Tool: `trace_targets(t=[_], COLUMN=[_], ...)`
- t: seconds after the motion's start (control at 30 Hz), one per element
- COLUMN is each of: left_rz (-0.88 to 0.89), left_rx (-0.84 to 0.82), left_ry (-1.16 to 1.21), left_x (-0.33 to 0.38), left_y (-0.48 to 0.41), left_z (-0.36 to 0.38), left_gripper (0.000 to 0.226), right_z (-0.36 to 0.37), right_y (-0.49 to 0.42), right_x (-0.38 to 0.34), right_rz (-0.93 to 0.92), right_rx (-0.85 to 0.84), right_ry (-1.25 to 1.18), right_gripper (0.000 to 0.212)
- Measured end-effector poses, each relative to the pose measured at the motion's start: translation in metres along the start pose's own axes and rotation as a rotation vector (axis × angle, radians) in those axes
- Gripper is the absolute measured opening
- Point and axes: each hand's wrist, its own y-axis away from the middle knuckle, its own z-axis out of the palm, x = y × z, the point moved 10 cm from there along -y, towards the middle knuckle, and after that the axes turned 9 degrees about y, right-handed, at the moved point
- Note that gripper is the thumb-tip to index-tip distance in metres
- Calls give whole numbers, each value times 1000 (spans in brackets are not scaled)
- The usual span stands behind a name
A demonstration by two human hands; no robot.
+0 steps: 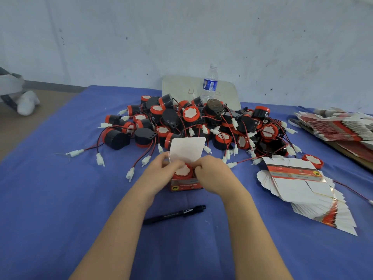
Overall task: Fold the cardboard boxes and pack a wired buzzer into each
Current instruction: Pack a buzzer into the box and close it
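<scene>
Centrally, L hand [161, 173] & R hand [212, 175] curled, pinching box [186, 185] sides, buzzer [182, 171] inside, forearms converging.

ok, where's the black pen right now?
Head view, lower centre: the black pen lies on the blue cloth, nearer the person than the open cardboard box, left of the stack of flat boxes.

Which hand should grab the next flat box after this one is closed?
Right, probably. The right hand is nearer the fanned flat boxes, which lie on its side of the open box. The left hand would have to cross over that box.
</scene>
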Motion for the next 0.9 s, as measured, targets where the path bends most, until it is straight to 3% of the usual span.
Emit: trace_targets(t=[0.1,0.17,0.37,0.5,0.57,0.67,0.9], left_rz=[-83,-90,118,234,247,252,368], left_rx=[-62,-85,3,105,133,143,208], left_ry=[310,380,6,-161,-175,-148,-124], left_x=[1,1,6,6,6,5,17], left_y=[4,3,3,4,3,2,4], left_z=[2,2,6,8,7,6,-3], left_gripper=[41,48,23,17,20,23,36], right_z=[1,1,-9,-27,-27,-16,-19], right_y=[1,-1,1,9,12,8,7], right_x=[-2,-5,-1,51,74,73,39], right_rz=[27,23,-75,141,244,225,-55], right_rx=[-4,-10,53,388,504,457,391], right_ry=[36,58,-140,-574,-644,-722,-762], right_gripper=[20,31,46,28,24,19,23])
